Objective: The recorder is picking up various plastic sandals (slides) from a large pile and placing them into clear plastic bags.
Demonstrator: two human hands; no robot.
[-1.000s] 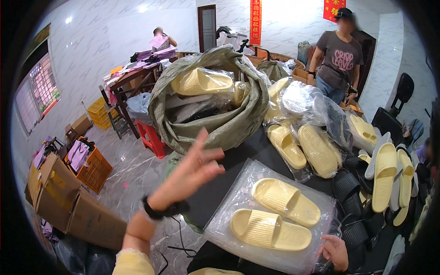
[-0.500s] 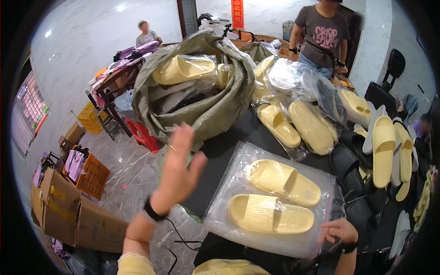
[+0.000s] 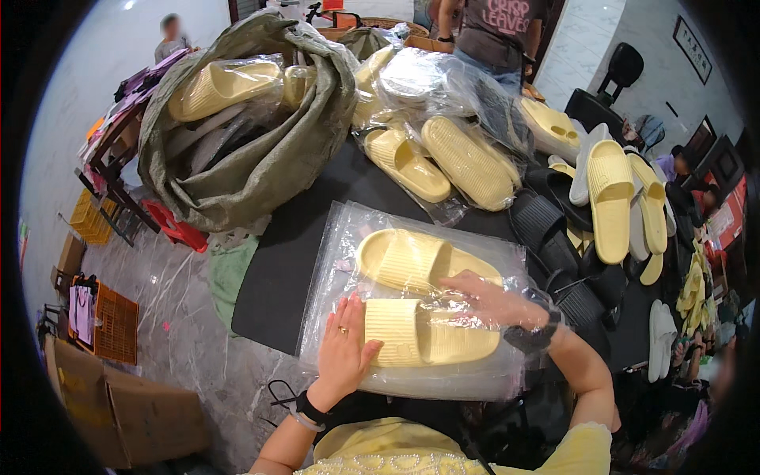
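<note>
Slippers (image 3: 416, 263), 2 pale yellow ones, lay amid clear plastic (image 3: 336, 241) on the desk (image 3: 285, 273), near-right of the green sack (image 3: 265, 178). The left hand (image 3: 342, 348) rested flat, fingers straight; whether the right hand (image 3: 487, 301) gripped anything I couldn't tell. The pair looked light, springy, the plastic slick; the ribbed straps (image 3: 394, 336) promised the surest hold.

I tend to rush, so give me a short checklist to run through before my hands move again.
1. Near yellow slipper and far yellow slipper side by side: ok.
2. Both pointing the same way: ok, open heel ends to the right.
3. Left hand flat at the near slipper's left end: ok.
4. Right hand clear of the slippers: not ok, it reaches across them.
5. Slippers fully inside the clear plastic: cannot tell.
6. Olive-green sack open: ok.
</note>
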